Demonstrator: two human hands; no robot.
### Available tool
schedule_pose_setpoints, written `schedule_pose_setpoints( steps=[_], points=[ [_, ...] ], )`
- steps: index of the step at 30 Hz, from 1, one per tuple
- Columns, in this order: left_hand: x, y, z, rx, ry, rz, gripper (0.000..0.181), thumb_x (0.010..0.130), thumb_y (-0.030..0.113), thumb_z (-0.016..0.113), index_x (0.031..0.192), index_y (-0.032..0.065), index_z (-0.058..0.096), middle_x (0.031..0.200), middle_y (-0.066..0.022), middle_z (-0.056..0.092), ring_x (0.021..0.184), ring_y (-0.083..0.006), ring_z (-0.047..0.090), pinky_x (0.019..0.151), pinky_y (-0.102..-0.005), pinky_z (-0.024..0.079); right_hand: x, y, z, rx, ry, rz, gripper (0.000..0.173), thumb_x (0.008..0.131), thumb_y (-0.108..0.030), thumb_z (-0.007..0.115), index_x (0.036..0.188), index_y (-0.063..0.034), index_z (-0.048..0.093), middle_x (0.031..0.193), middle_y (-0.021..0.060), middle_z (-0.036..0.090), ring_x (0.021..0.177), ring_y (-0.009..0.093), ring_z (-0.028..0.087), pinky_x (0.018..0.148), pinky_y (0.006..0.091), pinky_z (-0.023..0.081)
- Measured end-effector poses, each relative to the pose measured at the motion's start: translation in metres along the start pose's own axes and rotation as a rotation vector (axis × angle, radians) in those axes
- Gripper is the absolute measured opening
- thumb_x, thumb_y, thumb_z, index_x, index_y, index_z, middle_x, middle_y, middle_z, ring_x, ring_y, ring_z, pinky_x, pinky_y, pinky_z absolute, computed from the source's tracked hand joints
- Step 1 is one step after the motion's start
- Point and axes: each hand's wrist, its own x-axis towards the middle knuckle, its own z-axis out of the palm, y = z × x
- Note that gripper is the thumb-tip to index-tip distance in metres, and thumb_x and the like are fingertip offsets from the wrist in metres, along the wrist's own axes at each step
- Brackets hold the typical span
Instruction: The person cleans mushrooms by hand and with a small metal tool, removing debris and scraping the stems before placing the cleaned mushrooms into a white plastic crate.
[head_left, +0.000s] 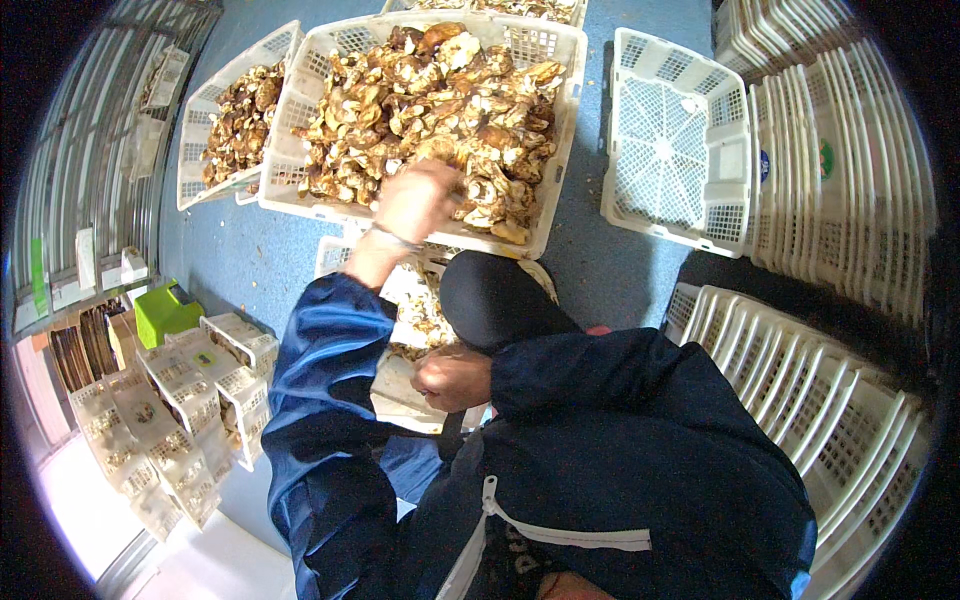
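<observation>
My left hand (418, 196) reaches over the near edge of a large white plastic crate (289, 142). Its fingers are among the heaped brown mushrooms (420, 97), and blur hides whether they grip one. Closer to my body, my right hand (454, 376) is curled in a fist beside a lower white crate (409, 409). What may be inside that fist is hidden. Pale mushroom pieces (416, 300) lie in this lower crate, partly covered by my left forearm and my dark-clad knee (495, 300).
Another crate of mushrooms (244, 124) adjoins on the left. On the blue floor (615, 277) at right stands an empty mesh crate (667, 150). Nested crate stacks (840, 165) line the right side. Filled crates (187, 382) and a green box (165, 311) are at left.
</observation>
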Motion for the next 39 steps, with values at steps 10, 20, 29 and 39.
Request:
schedule_pose_setpoints(
  steps=[10, 20, 29, 39],
  points=[
    [0.025, 0.029, 0.055, 0.237, -0.168, -0.306, 0.050, 0.062, 0.003, 0.066, 0.109, 0.0025, 0.049, 0.110, -0.0150, 0.052, 0.104, -0.0316, 0.052, 0.085, -0.0438, 0.044, -0.006, 0.003, 0.006, 0.144, 0.012, 0.025, 0.014, 0.068, -0.017, 0.057, 0.074, -0.0044, 0.053, 0.068, 0.0159, 0.053, 0.069, 0.034, 0.057, 0.071, 0.0407, 0.046],
    [0.016, 0.001, 0.041, 0.016, -0.199, -0.269, 0.037, 0.062, 0.016, 0.072, 0.095, 0.0048, 0.060, 0.091, -0.0180, 0.060, 0.090, -0.0325, 0.058, 0.079, -0.0386, 0.047, -0.003, -0.001, -0.001, 0.007, 0.019, -0.042, 0.017, 0.066, -0.017, 0.057, 0.072, -0.0007, 0.054, 0.072, 0.0181, 0.054, 0.076, 0.036, 0.056, 0.070, 0.0442, 0.046],
    [0.027, -0.024, 0.024, -0.398, -0.248, -0.291, 0.029, 0.062, 0.013, 0.071, 0.088, 0.0029, 0.063, 0.073, -0.0137, 0.063, 0.071, -0.0206, 0.060, 0.068, -0.0310, 0.048, -0.001, -0.011, -0.014, -0.037, -0.032, 0.029, 0.017, 0.066, -0.016, 0.056, 0.072, 0.0005, 0.054, 0.072, 0.0171, 0.055, 0.076, 0.036, 0.056, 0.073, 0.0435, 0.047],
    [-0.047, -0.023, -0.055, -1.692, 0.164, -0.521, 0.036, 0.083, 0.007, 0.057, 0.116, -0.0055, 0.049, 0.098, -0.0104, 0.062, 0.087, -0.0166, 0.062, 0.070, -0.0257, 0.053, -0.004, -0.030, -0.051, 0.215, 0.007, 0.078, 0.015, 0.077, -0.014, 0.056, 0.070, -0.0022, 0.050, 0.071, 0.0134, 0.049, 0.070, 0.030, 0.054, 0.062, 0.0371, 0.043]
  ],
)
